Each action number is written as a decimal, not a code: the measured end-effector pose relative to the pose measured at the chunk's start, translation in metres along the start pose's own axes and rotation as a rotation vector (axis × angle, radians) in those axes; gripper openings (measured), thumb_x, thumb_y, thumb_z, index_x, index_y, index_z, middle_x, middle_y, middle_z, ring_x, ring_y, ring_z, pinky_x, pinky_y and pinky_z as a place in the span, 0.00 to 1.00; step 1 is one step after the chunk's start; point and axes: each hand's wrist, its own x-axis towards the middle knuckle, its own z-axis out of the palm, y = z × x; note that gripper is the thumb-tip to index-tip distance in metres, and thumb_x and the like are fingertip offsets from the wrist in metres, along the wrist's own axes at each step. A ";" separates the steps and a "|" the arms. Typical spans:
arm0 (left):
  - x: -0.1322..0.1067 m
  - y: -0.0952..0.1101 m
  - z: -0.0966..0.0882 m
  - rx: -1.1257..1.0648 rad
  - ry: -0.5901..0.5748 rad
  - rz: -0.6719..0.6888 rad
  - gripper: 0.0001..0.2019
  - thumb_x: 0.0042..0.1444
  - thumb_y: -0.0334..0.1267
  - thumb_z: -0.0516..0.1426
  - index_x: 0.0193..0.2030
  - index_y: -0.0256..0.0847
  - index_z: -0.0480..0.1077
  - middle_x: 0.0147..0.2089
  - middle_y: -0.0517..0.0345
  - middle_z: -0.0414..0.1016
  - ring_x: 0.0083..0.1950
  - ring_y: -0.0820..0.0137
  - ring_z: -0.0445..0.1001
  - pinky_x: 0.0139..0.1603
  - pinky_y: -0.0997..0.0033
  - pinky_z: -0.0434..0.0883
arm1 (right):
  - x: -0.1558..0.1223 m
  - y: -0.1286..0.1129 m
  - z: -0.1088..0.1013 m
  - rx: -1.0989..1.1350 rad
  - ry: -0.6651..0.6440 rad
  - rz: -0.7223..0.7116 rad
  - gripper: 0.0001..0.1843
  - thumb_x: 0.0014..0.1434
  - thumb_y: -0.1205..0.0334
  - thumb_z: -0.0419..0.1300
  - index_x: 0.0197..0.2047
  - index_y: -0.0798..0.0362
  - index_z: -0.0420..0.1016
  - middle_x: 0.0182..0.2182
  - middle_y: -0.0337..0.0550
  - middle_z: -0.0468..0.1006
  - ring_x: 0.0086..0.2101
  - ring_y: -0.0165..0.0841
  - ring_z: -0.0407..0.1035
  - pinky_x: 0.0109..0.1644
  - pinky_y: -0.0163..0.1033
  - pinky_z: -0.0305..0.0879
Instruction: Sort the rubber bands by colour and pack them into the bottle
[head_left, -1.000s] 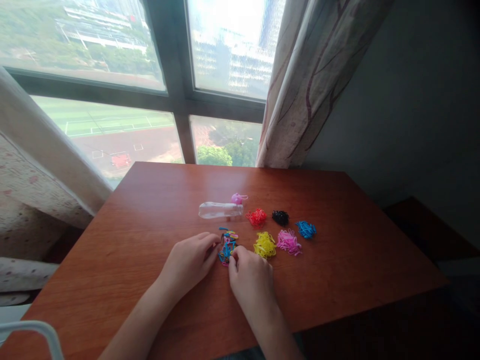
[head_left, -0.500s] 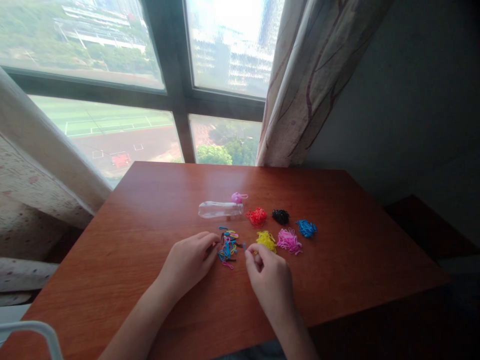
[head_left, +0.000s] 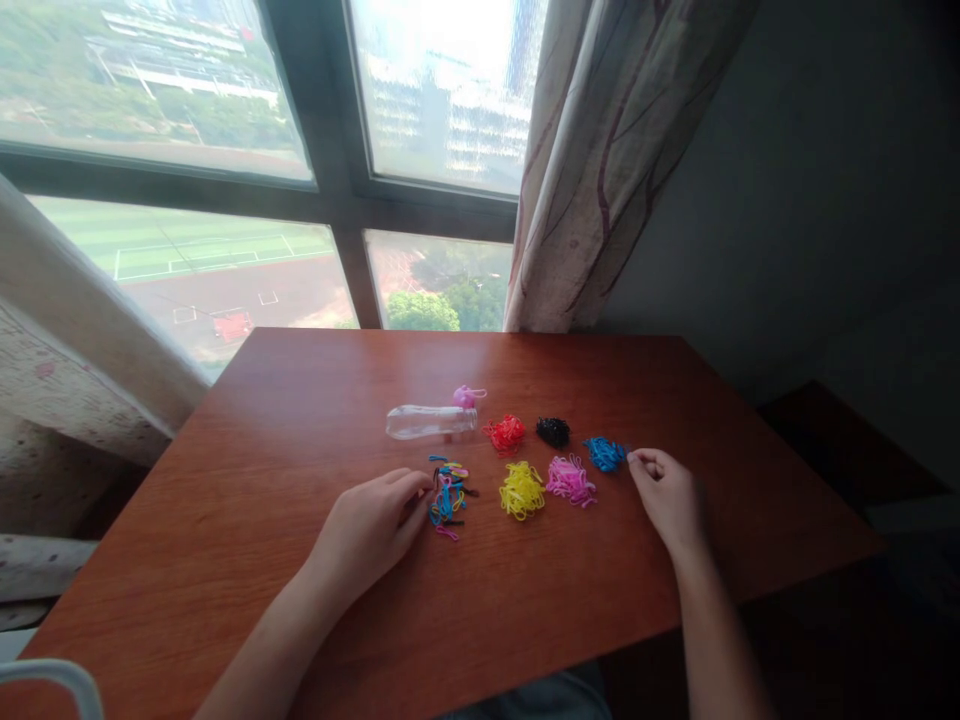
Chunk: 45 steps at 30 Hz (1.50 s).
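A small heap of mixed-colour rubber bands (head_left: 448, 492) lies on the wooden table (head_left: 300, 420). My left hand (head_left: 369, 527) rests beside it, fingertips curled against its left edge. Sorted piles lie to the right: red (head_left: 505, 433), black (head_left: 553, 431), blue (head_left: 604, 453), yellow (head_left: 522, 490) and pink (head_left: 570, 479). My right hand (head_left: 666, 496) sits just right of the blue pile, thumb and forefinger pinched together at its edge; what they hold is too small to see.
A clear plastic bottle (head_left: 427, 421) lies on its side behind the piles, with a pink cap (head_left: 465, 397) next to it. Curtains (head_left: 600, 160) hang at the window beyond the table. A white curved chair edge (head_left: 52, 680) shows at bottom left.
My right hand left the mixed heap and moved right across the yellow and pink piles to the blue pile. My left hand stayed by the mixed heap.
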 end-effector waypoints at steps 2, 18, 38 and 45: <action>0.000 0.000 0.000 0.004 -0.009 -0.007 0.11 0.64 0.38 0.49 0.44 0.46 0.73 0.45 0.57 0.80 0.42 0.66 0.78 0.40 0.71 0.69 | 0.004 0.003 0.003 0.004 -0.023 -0.006 0.21 0.54 0.45 0.53 0.34 0.53 0.77 0.24 0.45 0.78 0.27 0.38 0.71 0.32 0.38 0.60; -0.001 -0.002 0.001 -0.024 0.000 -0.008 0.11 0.64 0.39 0.50 0.43 0.45 0.73 0.44 0.57 0.80 0.42 0.65 0.78 0.40 0.70 0.69 | -0.007 -0.020 -0.006 0.034 0.009 -0.020 0.20 0.55 0.45 0.55 0.34 0.53 0.78 0.25 0.44 0.78 0.28 0.38 0.72 0.33 0.38 0.61; -0.003 0.013 -0.001 -0.010 -0.101 0.103 0.10 0.62 0.35 0.51 0.41 0.44 0.74 0.36 0.58 0.75 0.36 0.68 0.75 0.35 0.72 0.66 | -0.138 -0.128 0.064 0.218 -0.366 -0.495 0.08 0.64 0.66 0.53 0.35 0.50 0.73 0.28 0.38 0.77 0.30 0.32 0.71 0.35 0.33 0.55; -0.002 0.016 0.001 -0.016 -0.138 0.113 0.09 0.61 0.35 0.53 0.42 0.45 0.74 0.39 0.57 0.77 0.40 0.66 0.77 0.39 0.71 0.67 | -0.137 -0.127 0.063 0.243 -0.377 -0.492 0.07 0.64 0.66 0.53 0.36 0.50 0.72 0.28 0.38 0.77 0.30 0.32 0.71 0.36 0.34 0.56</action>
